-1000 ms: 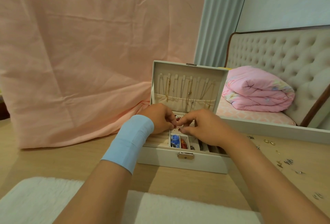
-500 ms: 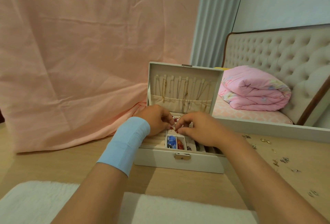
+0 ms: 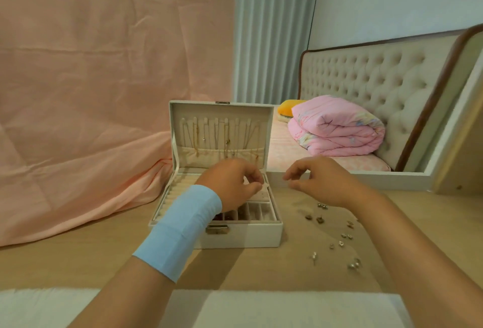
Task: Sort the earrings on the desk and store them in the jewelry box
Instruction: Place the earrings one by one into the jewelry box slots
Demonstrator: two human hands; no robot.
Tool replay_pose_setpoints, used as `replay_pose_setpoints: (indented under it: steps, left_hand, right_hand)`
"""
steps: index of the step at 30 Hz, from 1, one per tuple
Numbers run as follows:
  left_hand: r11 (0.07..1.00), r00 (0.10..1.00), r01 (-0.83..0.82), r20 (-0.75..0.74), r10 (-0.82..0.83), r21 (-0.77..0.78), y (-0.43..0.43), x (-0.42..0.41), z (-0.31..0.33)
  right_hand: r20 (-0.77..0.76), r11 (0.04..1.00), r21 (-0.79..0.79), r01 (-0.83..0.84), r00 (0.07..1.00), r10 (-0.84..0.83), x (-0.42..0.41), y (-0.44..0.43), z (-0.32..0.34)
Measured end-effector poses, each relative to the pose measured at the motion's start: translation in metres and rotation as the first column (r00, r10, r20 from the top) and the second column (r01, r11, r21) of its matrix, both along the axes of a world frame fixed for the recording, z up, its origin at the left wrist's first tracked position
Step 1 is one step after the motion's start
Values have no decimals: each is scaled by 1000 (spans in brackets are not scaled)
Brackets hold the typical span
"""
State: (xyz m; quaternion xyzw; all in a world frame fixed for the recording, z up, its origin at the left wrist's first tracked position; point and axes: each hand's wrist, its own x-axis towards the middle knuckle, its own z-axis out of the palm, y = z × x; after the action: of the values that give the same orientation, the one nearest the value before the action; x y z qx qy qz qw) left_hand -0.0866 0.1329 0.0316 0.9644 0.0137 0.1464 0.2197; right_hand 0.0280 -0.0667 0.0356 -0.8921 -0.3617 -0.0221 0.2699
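Jewelry box (image 3: 248, 236) on the bench (image 3: 78, 257). Its lid (image 3: 222, 113) stands open, with chains (image 3: 227, 131) hung inside.

Left hand (image 3: 230, 183), blue wristband (image 3: 188, 225) on the wrist, is over the box's right rear compartments. Thumb and forefinger tips are drawn together, the other fingers curled. Whether they pinch an earring I cannot tell; too small.

Right hand (image 3: 321, 181) hovers over the bench just right of the box, fingers loosely curled, nothing in them.

Loose earrings (image 3: 319, 220) lie scattered on the bench right of the box, touching neither hand. The nearest lie just below the right wrist, the rest along the forearm's left side.
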Motion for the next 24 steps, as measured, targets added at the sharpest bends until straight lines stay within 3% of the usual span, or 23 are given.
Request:
replay_pose_setpoints:
  steps: [8, 13, 24]
  left_hand:
    - [976, 989, 89, -131, -63, 200, -82, 49, -14]
    - [946, 973, 69, -232, 7, 316, -105, 77, -27]
    - [957, 955, -4, -283, 90, 291, -123, 99, -45]
  right_hand:
    - [-72, 950, -286, 126, 986, -152, 18, -55, -32]
    - [-60, 940, -296, 170, 979, -195, 21, -58, -42]
    - [-80, 961, -212, 179, 977, -199, 25, -61, -41]
